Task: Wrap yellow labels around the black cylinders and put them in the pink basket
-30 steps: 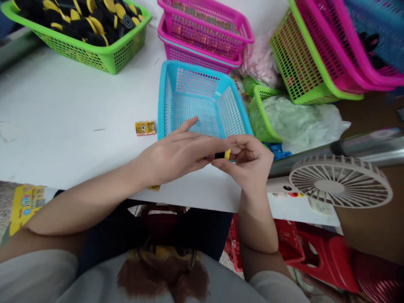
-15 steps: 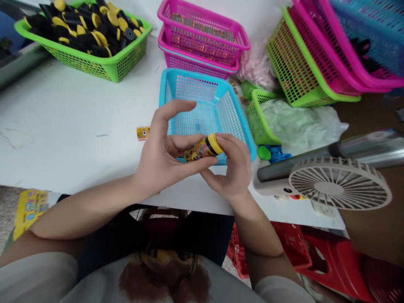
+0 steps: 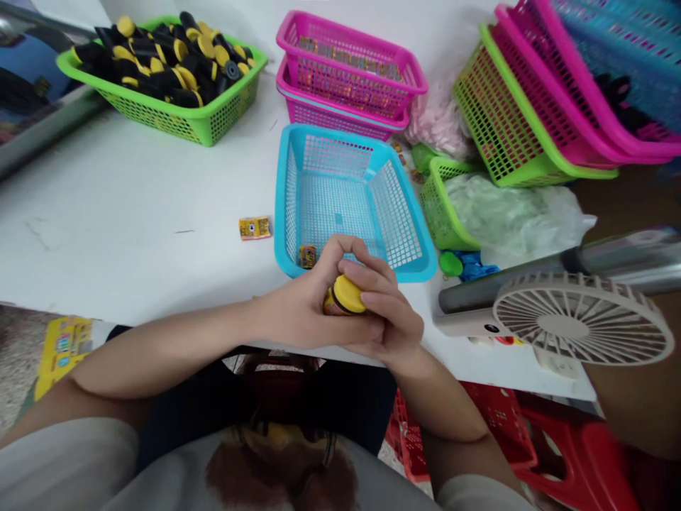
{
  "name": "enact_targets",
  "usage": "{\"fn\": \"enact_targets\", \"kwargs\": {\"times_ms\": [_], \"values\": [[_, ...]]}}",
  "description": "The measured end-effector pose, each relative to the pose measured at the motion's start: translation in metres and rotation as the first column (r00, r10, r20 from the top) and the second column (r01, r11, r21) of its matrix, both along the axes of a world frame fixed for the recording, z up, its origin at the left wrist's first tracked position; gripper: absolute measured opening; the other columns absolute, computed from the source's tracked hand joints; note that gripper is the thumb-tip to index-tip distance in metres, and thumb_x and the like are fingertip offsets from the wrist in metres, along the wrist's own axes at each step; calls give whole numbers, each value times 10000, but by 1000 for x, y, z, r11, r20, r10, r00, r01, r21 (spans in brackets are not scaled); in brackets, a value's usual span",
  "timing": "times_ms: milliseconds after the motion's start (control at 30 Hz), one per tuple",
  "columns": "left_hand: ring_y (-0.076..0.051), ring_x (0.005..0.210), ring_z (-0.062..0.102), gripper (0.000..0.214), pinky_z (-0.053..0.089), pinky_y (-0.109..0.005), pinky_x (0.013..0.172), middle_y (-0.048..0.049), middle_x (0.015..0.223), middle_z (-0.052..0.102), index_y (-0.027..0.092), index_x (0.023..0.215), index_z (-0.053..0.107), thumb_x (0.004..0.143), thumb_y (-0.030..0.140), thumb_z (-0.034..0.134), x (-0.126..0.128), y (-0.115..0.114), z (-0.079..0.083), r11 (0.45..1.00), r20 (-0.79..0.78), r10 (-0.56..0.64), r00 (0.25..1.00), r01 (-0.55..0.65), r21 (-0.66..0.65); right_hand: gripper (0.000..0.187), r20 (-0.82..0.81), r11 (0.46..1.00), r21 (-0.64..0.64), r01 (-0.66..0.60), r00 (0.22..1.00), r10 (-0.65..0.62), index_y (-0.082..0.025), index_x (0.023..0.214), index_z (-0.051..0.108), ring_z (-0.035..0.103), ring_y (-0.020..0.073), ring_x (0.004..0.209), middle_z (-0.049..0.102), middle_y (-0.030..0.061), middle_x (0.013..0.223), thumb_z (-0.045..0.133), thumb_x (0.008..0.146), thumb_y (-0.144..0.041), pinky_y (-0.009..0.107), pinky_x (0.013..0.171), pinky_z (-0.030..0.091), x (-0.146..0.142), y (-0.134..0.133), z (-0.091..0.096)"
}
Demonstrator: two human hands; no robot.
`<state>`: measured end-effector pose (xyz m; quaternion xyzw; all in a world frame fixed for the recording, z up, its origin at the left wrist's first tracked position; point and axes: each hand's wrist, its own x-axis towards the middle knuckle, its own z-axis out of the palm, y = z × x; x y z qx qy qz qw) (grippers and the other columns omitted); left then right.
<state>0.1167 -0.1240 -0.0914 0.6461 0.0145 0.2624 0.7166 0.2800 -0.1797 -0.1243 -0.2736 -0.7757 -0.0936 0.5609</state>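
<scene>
Between my two hands is a small tube (image 3: pixel 345 295) with a yellow cap and a printed yellow wrap; most of its body is hidden by my fingers. My left hand (image 3: pixel 303 309) is closed around it from the left, thumb along the near side. From the right, my right hand (image 3: pixel 396 316) wraps its fingers over the tube and presses against my left hand. Just beyond them stands a blue basket (image 3: pixel 425 266) with a small printed yellow label (image 3: pixel 307 256) in its near left corner. Another yellow label (image 3: pixel 254 228) lies on the table left of the basket.
A green basket (image 3: pixel 205 131) full of black tubes with yellow caps stands at the back left. Stacked pink baskets (image 3: pixel 345 124) hold printed pieces. To the right are tilted baskets (image 3: pixel 500 113), a plastic bag (image 3: pixel 511 220) and a small fan (image 3: pixel 579 319) on the white table (image 3: pixel 133 262).
Both hands have drawn lower and closed together around the tube. The tube has turned so its yellow cap faces up. My left fingers, raised before, now curl over it.
</scene>
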Motion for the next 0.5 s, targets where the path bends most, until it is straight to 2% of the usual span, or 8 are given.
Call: {"fn": "enact_targets", "kwargs": {"times_ms": [33, 100, 167, 267, 367, 433, 500], "values": [[-110, 746, 715, 487, 584, -220, 580, -2, 1069, 633, 302, 1194, 316, 917, 229, 710, 0, -1, -1, 1000, -1, -5, 1000, 5, 10, 512, 23, 999, 21, 25, 999, -26, -247, 1491, 517, 763, 267, 1171, 744, 120, 1339, 598, 1004, -384, 517, 1019, 662, 0, -2, 1], [-113, 646, 696, 568, 544, -219, 511, 33, 968, 660, 320, 1236, 295, 885, 198, 725, 0, 0, -5, 995, 17, 21, 1000, -23, 93, 402, 82, 991, 70, 111, 990, -116, -289, 1394, 601, 761, 254, 1161, 748, 83, 1324, 625, 995, -332, 535, 1050, 649, -1, -6, 2], [-147, 644, 704, 689, 529, -242, 509, 47, 883, 675, 325, 1283, 275, 825, 159, 762, 1, 1, -9, 968, 54, 134, 990, -142, 205, 351, 142, 973, 106, 205, 965, -219, -360, 1292, 660, 760, 232, 1129, 757, 20, 1278, 678, 959, -250, 535, 1056, 651, 0, -11, 2], [-163, 601, 665, 794, 558, -309, 605, 82, 742, 591, 313, 1371, 259, 787, 147, 770, 4, 3, -16, 889, 94, 320, 943, -333, 315, 434, 158, 951, 113, 287, 940, -302, -418, 1232, 694, 749, 208, 1042, 760, -28, 1196, 768, 883, -171, 512, 1061, 657, 1, -13, -2], [-134, 520, 576, 845, 588, -378, 769, 124, 658, 460, 303, 1422, 271, 764, 144, 776, 5, 3, -19, 834, 133, 410, 902, -430, 345, 561, 123, 953, 69, 295, 945, -302, -475, 1250, 687, 726, 202, 975, 752, -52, 1125, 828, 822, -141, 527, 1100, 637, 0, -9, -9], [-122, 509, 559, 842, 593, -378, 795, 130, 646, 448, 305, 1419, 302, 749, 137, 785, 6, 3, -18, 845, 140, 410, 901, -433, 314, 546, 104, 948, 81, 306, 944, -314, -490, 1241, 687, 720, 201, 953, 753, -59, 1072, 819, 833, -151, 545, 1119, 625, -1, -6, -11], [-118, 497, 570, 799, 595, -342, 708, 130, 629, 478, 298, 1387, 356, 738, 136, 792, 5, 3, -13, 885, 116, 373, 921, -390, 253, 423, 116, 930, 163, 329, 930, -350, -467, 1169, 710, 723, 191, 941, 759, -66, 1038, 779, 874, -172, 538, 1121, 628, -2, -4, -9]]}}
